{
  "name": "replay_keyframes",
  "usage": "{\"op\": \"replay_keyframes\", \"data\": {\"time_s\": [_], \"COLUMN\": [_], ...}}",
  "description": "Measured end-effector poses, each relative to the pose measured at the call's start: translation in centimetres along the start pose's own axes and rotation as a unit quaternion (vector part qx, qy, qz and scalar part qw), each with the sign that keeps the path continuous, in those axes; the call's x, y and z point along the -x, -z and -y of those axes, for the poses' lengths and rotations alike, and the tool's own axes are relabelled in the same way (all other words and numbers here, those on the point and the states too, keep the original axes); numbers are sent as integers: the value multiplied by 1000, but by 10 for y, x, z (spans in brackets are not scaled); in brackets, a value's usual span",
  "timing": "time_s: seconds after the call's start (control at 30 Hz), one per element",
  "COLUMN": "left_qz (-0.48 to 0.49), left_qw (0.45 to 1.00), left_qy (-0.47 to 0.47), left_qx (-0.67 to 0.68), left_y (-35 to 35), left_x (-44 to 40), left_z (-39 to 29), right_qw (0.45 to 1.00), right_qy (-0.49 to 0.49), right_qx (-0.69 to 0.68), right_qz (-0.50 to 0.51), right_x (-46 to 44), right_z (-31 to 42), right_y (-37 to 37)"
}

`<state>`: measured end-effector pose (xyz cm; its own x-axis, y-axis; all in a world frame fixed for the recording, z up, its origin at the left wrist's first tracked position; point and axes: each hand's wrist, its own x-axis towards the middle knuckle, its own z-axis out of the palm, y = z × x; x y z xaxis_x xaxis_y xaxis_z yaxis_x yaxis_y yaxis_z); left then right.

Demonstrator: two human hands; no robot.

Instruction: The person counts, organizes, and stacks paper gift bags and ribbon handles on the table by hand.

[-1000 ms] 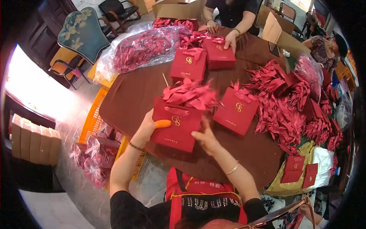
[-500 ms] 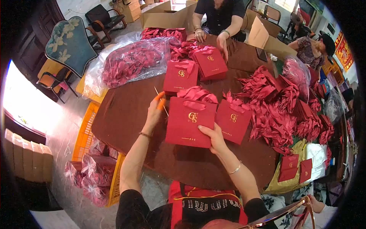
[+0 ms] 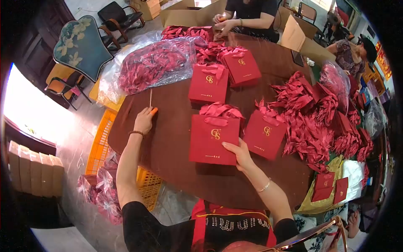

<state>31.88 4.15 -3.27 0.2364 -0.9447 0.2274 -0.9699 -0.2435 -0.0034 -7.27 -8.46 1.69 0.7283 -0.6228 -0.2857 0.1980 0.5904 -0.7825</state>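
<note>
My right hand grips the lower right side of a stack of red paper gift bags, thumb across the front. The top bag shows gold letters and ribbon handles. A second red gift bag pile lies just right of it. Over the left part of the table, my left hand is closed on a thin pale stick pointing away from me. Orange covering shows on its fingers. Ahead of my right hand lie two more stacks of red bags.
Heaps of red ribboned bags cover the table's right side. A clear plastic sack of red bags lies at back left. A yellow crate stands by the near left edge. Across the brown table sits another person.
My left hand has moved left, away from the bag stack, with the thin stick. My right hand keeps its grip. The person opposite has drawn both hands together, off the bags.
</note>
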Motion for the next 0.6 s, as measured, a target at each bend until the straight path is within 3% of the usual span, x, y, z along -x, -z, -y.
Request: {"op": "replay_keyframes", "data": {"time_s": [0.03, 0.1, 0.13, 0.17, 0.23, 0.3, 0.37, 0.4, 0.43, 0.5, 0.6], "left_qz": [3, -81, 7, 95, 114, 112, 140, 132, 141, 153, 159], "left_qw": [1000, 968, 853, 650, 681, 660, 567, 564, 564, 636, 638], "left_qy": [-6, 108, 214, 301, 218, 199, 289, 285, 284, 351, 312], "left_qx": [-2, 212, 476, 691, 690, 716, 758, 764, 762, 670, 685], "left_y": [2, 7, 32, 52, 40, 37, 51, 40, 26, 5, 10], "left_x": [-3, -8, -8, -6, 2, -15, -30, -36, -39, -47, -55], "left_z": [-6, -45, -80, -112, -136, -134, -135, -131, -125, -115, -108], "right_qw": [1000, 1000, 1000, 999, 999, 999, 997, 995, 995, 995, 995], "right_qy": [2, -5, -3, -3, -1, 3, -2, -10, -9, -15, -35], "right_qx": [-6, -15, -23, -28, -32, -49, -78, -94, -99, -100, 41], "right_qz": [-3, 13, 18, 15, 23, 16, 3, -15, -23, -21, -87], "right_x": [-4, -17, -26, -32, -44, -58, -75, -83, -87, -90, -53], "right_z": [-3, -11, -18, -23, -28, -37, -54, -60, -67, -75, -59], "right_y": [-4, -11, -14, -20, -32, -38, -39, -39, -37, -31, -34]}}
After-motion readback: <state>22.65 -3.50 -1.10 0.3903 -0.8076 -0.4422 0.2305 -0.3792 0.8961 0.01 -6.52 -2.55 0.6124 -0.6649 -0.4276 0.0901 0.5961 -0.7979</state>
